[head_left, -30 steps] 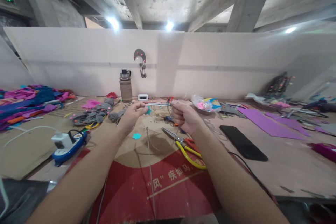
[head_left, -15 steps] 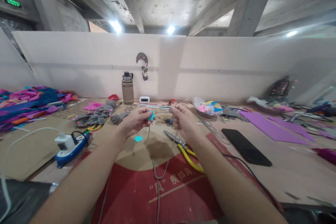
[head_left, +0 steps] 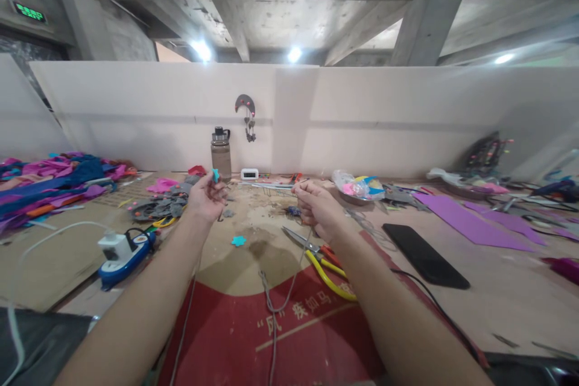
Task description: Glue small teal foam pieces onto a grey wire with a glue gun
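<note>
At the front edge of the desk [head_left: 488, 313], a red-and-tan cardboard sheet [head_left: 321, 347] was spread; by the back edge a bottle [head_left: 221, 160] was stood. A black phone [head_left: 425, 256] was placed right of the sheet. The scissors [head_left: 324, 271] were partly hidden (by the right forearm [head_left: 375, 277]). Grey cord [head_left: 292, 288] was gripped by the right hand [head_left: 319, 208], fingertips closed; above the desk, a turquoise flower [head_left: 216, 175] was pinched by the left hand [head_left: 205, 200].

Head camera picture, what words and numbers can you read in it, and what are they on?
"EXIT": green sign; the characters above are blurred.
"“风”疾如马,": red board; the next character is partly covered.
White device: too small to read.
Brown cardboard: print too small to read.
</note>
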